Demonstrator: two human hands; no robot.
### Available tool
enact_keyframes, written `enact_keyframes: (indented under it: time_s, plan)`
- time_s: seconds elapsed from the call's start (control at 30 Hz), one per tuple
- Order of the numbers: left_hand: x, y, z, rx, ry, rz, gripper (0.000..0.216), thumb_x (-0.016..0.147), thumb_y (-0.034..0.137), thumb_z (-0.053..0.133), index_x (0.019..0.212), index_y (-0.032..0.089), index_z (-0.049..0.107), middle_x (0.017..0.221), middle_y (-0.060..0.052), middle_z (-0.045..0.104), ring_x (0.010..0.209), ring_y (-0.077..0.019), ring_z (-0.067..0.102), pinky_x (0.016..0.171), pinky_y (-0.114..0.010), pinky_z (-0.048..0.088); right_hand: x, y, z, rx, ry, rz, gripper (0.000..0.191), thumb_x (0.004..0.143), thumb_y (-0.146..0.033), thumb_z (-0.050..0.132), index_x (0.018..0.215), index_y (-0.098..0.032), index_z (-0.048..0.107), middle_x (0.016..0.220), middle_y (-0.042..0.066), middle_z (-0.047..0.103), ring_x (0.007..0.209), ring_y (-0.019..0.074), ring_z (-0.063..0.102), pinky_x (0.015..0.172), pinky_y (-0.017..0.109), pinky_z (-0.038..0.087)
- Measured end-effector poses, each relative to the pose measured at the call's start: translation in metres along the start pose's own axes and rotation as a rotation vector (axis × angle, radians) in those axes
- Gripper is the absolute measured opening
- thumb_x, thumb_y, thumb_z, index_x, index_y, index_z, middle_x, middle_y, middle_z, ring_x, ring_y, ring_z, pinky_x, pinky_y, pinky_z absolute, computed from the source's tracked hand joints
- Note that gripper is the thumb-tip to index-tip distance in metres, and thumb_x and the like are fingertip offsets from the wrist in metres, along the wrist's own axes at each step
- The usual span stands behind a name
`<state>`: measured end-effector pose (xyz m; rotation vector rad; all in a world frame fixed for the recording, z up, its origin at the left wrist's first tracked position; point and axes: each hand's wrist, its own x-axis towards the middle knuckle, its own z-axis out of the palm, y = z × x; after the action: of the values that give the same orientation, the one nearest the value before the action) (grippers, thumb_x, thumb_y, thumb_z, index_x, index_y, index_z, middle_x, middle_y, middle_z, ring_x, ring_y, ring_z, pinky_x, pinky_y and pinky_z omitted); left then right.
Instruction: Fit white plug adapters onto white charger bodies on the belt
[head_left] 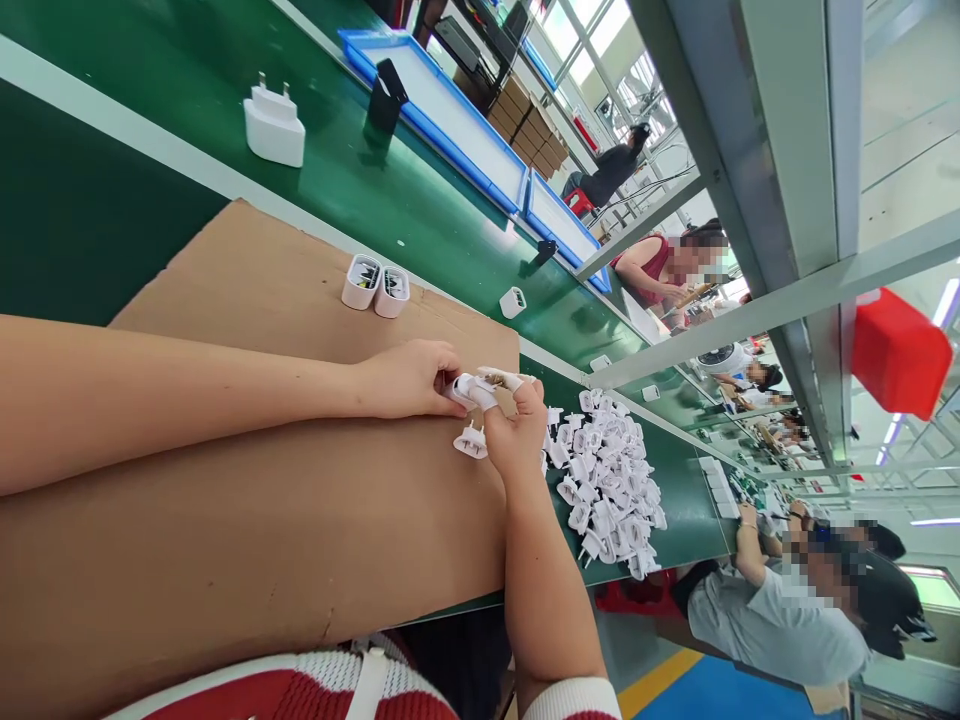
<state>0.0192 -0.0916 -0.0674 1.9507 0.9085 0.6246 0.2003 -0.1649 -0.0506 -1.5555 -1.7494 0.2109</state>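
My left hand [411,380] comes in from the left, its fingers and thumb closed around a small white charger housing [459,388]. My right hand [519,425], white covers on some fingertips, meets the housing from the other side. Its fingers are pinched together; a small part between them is mostly hidden. Just below the hands lies a white plug cap [471,441] with metal pins, on the brown cardboard sheet [360,530]. Two open white housings [376,286] with parts visible inside stand side by side farther up the sheet.
A heap of white plug caps [607,480] lies right of my right hand. Beyond the cardboard runs a green conveyor belt [442,250] carrying a white charger [274,124] and a white housing [513,302]. Blue-rimmed trays [450,115] line its far side. A co-worker [780,610] sits at right.
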Motion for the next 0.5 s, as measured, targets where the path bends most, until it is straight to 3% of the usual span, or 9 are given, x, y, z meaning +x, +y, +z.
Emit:
enact_keyframes:
  time_s: [0.23,0.5]
  plan:
    - [0.001,-0.003,0.0,0.02,0.002,-0.003,0.043,0.065,0.061,0.071,0.073,0.019,0.063,0.087,-0.006,0.062,0.079,-0.0236,0.063,0.066,-0.033,0.045,0.002,0.002,-0.001,-0.04,-0.015,-0.051,0.022,0.086,-0.02,0.066,0.101,-0.028,0.08,0.097,0.001,0.078,0.096,0.0224,0.059,0.092,0.037,0.049]
    - [0.003,-0.006,0.003,0.027,0.02,-0.013,0.043,0.064,0.059,0.076,0.074,0.019,0.064,0.086,-0.005,0.062,0.076,-0.0224,0.063,0.065,-0.031,0.044,0.01,-0.007,-0.01,-0.373,-0.149,-0.132,0.032,0.077,-0.005,0.062,0.096,-0.025,0.079,0.089,0.002,0.073,0.091,0.0227,0.056,0.099,0.04,0.042]
